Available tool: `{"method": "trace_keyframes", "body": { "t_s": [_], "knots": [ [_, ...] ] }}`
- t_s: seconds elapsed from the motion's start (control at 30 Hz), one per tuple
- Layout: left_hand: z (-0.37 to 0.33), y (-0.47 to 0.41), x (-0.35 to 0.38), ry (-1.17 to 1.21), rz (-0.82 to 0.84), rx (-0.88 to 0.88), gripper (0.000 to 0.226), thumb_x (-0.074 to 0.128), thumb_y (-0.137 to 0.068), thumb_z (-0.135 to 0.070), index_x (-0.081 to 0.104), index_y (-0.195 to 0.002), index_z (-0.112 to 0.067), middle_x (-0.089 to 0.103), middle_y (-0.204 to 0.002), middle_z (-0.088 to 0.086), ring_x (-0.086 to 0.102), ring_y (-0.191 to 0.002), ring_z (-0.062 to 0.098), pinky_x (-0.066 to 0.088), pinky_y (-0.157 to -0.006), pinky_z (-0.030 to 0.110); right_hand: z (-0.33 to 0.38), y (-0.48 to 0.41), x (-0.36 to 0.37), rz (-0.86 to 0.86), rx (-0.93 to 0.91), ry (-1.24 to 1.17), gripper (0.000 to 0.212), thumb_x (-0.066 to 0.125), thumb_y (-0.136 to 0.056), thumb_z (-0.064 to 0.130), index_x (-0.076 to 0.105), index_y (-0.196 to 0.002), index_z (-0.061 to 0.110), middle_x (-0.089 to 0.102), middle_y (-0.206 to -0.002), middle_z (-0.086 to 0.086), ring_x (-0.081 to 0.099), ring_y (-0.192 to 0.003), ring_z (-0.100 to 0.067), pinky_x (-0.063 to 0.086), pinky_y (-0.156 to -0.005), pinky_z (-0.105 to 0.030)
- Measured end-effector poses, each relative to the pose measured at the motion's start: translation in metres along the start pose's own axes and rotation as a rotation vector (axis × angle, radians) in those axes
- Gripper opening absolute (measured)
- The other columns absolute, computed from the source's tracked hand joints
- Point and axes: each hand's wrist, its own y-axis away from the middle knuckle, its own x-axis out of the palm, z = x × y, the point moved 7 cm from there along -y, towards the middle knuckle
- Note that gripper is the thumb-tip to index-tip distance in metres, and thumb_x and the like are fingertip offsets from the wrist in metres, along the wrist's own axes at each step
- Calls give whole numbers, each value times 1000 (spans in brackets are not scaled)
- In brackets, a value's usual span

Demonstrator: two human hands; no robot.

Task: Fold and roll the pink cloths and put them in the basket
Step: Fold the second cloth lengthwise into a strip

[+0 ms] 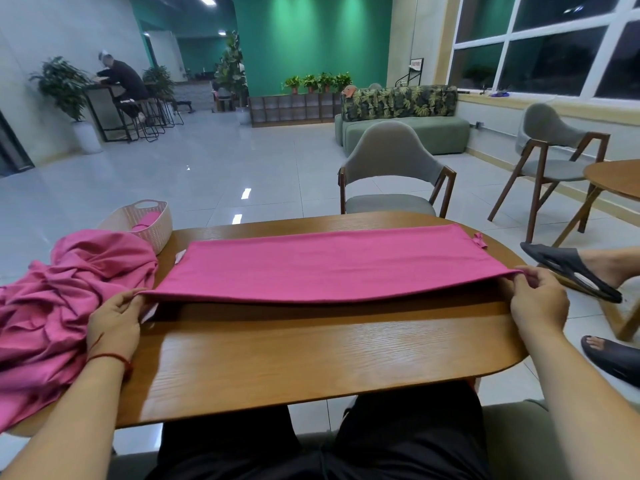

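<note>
Wooden table [311,358]: bears all items. Folded pink cloth [329,265], centre, near corners pinched by left hand [116,318] and right hand [538,303]. Crumpled pink cloths [59,306], left end. Basket [145,221], far-left corner, holding a pink roll [149,221].

Surface and material notes, head view.

Flat pink cloth [329,265]: matt woven fabric, fine even texture, smooth where stretched. Heaped pink cloths [62,299]: same matt fabric, creased and rumpled. Table [311,358]: wood, visible grain, semi-gloss finish with soft light reflections. Basket [147,220]: pale plastic, ribbed weave-pattern wall, slight sheen. Chair [391,157]: grey matt upholstery on dark wood frame. Floor [207,168]: glossy tiles, mirror-like highlights.
</note>
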Motion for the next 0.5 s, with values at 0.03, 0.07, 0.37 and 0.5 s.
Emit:
{"method": "trace_keyframes", "body": {
  "t_s": [0.03, 0.07, 0.37, 0.5],
  "knots": [
    [-2, 1, 0, 18, 2, -13, 19, 63, -104, -22, 74, -115, -12, 77, -98, 11, 67, -85, 12, 46, -65, 8, -1, 0, -1, -3, -2, -8, 20, 56, -106, 31, 71, -119, 30, 70, -117, 1, 61, -110, -23, 50, -95, -46],
    [-5, 5, 0, 32, 1, -27, 18, 62, -104, -22, 74, -114, -14, 76, -92, 8, 67, -77, 2, 47, -64, 8, -2, -1, -3, -6, -1, -17, 21, 55, -107, 31, 71, -120, 29, 70, -121, 0, 61, -111, -23, 49, -95, -45],
    [-17, 6, -2, -104, -88, 46, 25, 50, -108, -37, 65, -104, -17, 71, -94, 9, 64, -86, 31, 48, -76, 43, 11, -2, -1, -16, -14, -33, 29, 43, -108, 35, 65, -125, 29, 67, -121, -3, 60, -112, -26, 50, -93, -47],
    [-42, -10, 11, -74, -175, 92, 25, 45, -107, -39, 61, -109, -19, 66, -99, 8, 63, -91, 30, 52, -87, 48, 19, -19, 18, -13, -37, -23, 31, 41, -105, 40, 63, -127, 35, 67, -125, -1, 61, -118, -26, 53, -102, -54]
  ]
}}
